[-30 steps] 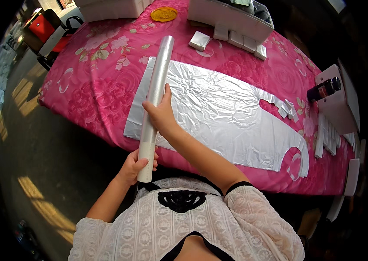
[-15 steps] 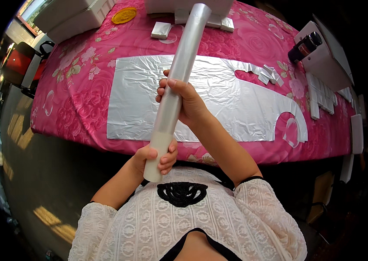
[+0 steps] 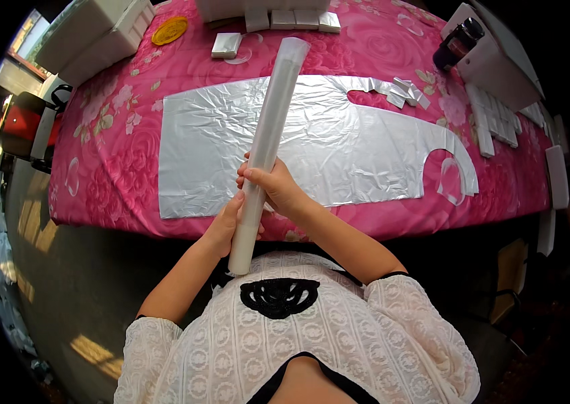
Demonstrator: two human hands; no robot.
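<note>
A long roll of translucent whitish plastic film [image 3: 273,111] slants up and away in front of me, over the table's near edge. My right hand [image 3: 274,186] wraps round it near the middle, thumb across the top. Just below, my left hand [image 3: 224,225] grips its lower part from the left side, some fingers hidden behind it. The roll's near end reaches down to my shirt. Beneath the far part lies a flat, wrinkled silvery plastic sheet [image 3: 211,151] with two rounded cut-outs at its right end. The roll covers part of this sheet.
A pink floral cloth [image 3: 123,195] covers the table. Small silvery packets [image 3: 226,45] lie at the back, with more stacked packets [image 3: 493,121] at right. White foam boxes [image 3: 96,40] stand at back left; a dark bottle [image 3: 458,44] and a yellow disc [image 3: 169,30] sit near the edges.
Both hands are closer together on the roll; my right hand has come down toward me and my left hand has slid up. The roll's far end is lower and more left.
</note>
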